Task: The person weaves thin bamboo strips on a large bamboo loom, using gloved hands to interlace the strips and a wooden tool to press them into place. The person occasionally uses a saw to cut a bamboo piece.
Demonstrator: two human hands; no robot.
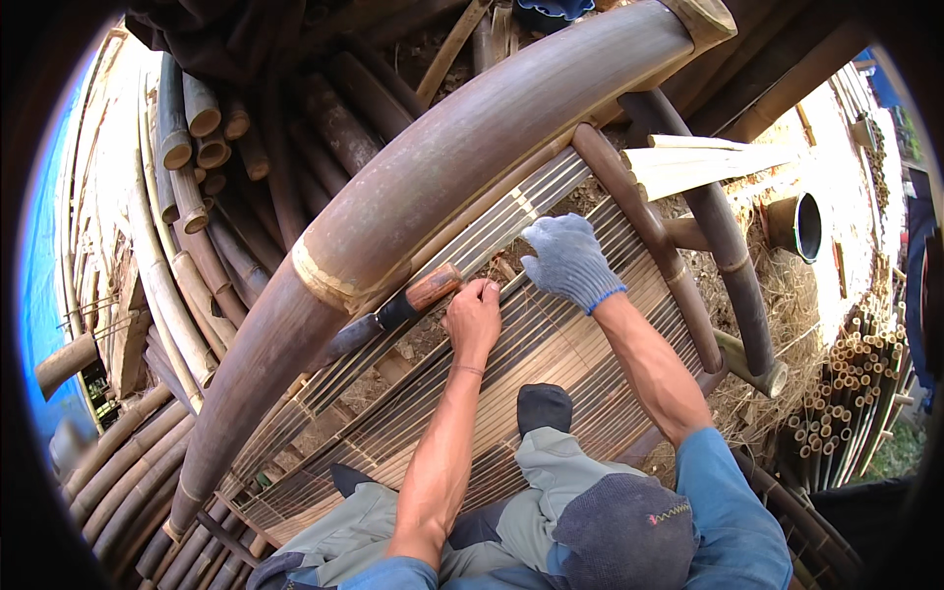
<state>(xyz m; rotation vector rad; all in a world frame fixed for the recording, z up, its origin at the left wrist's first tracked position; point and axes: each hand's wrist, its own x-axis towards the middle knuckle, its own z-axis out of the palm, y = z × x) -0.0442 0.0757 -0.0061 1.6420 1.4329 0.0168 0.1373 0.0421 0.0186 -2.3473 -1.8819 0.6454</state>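
My bare left hand (475, 317) is closed in a pinch over the bamboo slats (570, 339); what lies between its fingertips is too small to name. Just left of it rests a tool with a brown wooden handle (434, 286) and a dark collar, its far end partly hidden by slats. My right hand (573, 260), in a grey knit glove with a blue cuff, has its fingers curled at the slats' upper edge, and what they grip is hidden. Pale lashings (524, 203) cross the slats nearby. A thick curved bamboo pole (393, 167) arches beyond both hands.
Cut bamboo poles (202, 118) are heaped at the far left. Thinner bamboo tubes (846, 403) stand bundled on the right. Brown bamboo legs (723, 226) join the frame near a dark-lined round container (795, 226). Two dark-shod feet (544, 407) rest on the slats.
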